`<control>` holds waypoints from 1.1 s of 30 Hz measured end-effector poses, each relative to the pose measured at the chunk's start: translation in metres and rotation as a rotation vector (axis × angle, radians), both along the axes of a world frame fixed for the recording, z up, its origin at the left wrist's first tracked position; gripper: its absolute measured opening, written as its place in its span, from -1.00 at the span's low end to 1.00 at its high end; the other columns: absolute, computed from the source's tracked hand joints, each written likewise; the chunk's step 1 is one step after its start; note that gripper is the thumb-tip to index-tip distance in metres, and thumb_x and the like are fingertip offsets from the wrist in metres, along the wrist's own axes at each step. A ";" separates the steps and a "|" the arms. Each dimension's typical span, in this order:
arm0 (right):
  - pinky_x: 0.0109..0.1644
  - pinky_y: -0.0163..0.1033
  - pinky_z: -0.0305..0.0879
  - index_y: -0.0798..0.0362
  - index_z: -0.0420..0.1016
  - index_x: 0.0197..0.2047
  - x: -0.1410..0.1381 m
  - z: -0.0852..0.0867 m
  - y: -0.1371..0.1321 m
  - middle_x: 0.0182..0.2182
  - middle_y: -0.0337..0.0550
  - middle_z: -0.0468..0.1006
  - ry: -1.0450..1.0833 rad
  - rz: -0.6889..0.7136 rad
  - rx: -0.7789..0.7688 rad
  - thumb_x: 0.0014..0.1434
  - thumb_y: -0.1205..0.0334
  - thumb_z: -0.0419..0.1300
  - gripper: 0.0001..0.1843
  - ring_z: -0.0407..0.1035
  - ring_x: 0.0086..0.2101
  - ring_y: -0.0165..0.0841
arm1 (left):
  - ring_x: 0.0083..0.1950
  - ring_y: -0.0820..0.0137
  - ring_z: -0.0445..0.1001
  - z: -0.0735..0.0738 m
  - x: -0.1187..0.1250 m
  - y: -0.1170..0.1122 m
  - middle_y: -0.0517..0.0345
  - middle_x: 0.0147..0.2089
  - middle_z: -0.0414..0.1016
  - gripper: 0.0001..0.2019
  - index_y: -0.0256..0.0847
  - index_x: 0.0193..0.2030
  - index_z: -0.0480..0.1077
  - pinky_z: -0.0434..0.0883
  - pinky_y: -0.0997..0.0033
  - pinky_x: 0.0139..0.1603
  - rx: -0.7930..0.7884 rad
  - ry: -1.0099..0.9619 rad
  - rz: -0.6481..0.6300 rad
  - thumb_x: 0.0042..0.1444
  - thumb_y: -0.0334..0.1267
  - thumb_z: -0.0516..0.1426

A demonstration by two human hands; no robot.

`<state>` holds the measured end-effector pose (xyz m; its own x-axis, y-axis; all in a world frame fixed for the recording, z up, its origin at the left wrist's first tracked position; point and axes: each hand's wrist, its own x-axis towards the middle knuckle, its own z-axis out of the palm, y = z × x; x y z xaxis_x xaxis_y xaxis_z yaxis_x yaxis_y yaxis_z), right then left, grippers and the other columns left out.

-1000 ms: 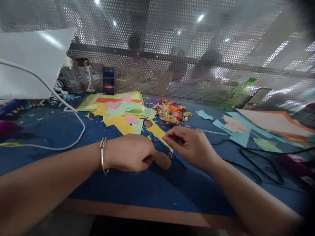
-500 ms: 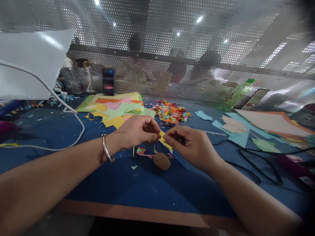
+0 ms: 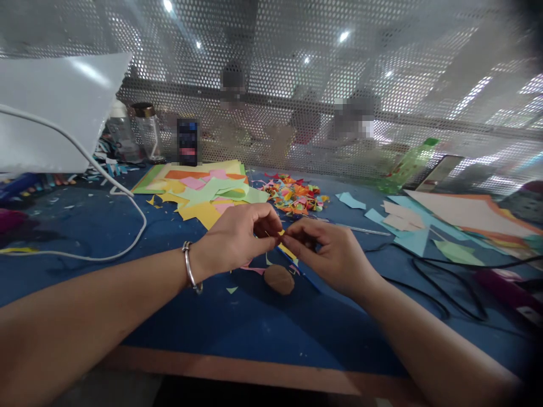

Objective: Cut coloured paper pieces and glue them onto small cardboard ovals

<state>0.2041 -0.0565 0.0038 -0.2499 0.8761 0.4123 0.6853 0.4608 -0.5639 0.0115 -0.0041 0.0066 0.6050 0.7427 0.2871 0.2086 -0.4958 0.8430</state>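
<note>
"How were the hands held?"

"The left hand (image 3: 237, 234) and right hand (image 3: 335, 251) were held fingertip to fingertip above the blue tabletop (image 3: 212, 325), thumb and forefinger drawn close on each."

"Was anything gripped?"

"That could not be told; anything pinched there was too small to be made out. Such a pose seemed suited to fine handling."

"And the brown oval piece (image 3: 279, 280)?"

"It was laid on the near side of the fingertips, touched by neither hand, perhaps to be kept within reach. A yellow strip (image 3: 290, 254) was partly hidden by the fingers."

"Why were the paper scraps (image 3: 297, 195) heaped beyond?"

"Presumably so that working room was left in front. The phone (image 3: 187, 141) was stood upright, possibly for viewing."
</note>
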 end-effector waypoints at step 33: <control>-0.49 -0.37 0.09 0.09 0.47 -0.40 -0.003 0.004 -0.003 -0.52 -0.26 0.40 -0.006 0.126 -0.013 0.25 0.26 0.14 -0.80 0.20 -0.54 -0.49 | -0.37 0.48 0.48 0.011 -0.003 0.007 0.17 -0.41 0.52 -0.84 -0.30 -0.34 0.43 0.42 0.44 -0.29 -0.390 -0.012 -0.095 -0.09 -0.47 0.30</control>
<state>0.2013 -0.0593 0.0076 -0.3612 0.8427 0.3993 0.6258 0.5365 -0.5661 0.0087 0.0032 0.0178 0.6746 0.7382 0.0021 0.1661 -0.1545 0.9739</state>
